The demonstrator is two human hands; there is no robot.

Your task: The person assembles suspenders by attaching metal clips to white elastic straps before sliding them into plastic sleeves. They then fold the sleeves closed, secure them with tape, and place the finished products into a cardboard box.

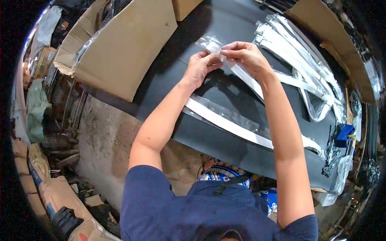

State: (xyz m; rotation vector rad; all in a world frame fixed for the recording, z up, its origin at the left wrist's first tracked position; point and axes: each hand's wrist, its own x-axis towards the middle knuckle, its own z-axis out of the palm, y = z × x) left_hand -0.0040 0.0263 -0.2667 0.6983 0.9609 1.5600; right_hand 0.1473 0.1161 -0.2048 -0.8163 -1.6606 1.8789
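My left hand (200, 68) and my right hand (246, 58) meet over the far middle of the black tabletop. Between them, both sets of fingers pinch the end of a long white strip in a clear plastic sleeve (250, 81). The sleeve's crumpled clear end sticks out beyond my fingers, and the rest runs down to the right, partly behind my right forearm. Closer to my body lies a second white strip (225, 123) with clear film along it. A pile of bagged white strips (299, 56) is heaped to the right of my right hand.
A large open cardboard box (124, 48) stands at the table's left. Cardboard (333, 44) borders the right side. At the right edge sit a blue tape dispenser (343, 135) and thin black strands (331, 156). Brown sacks (66, 201) lie on the floor at lower left.
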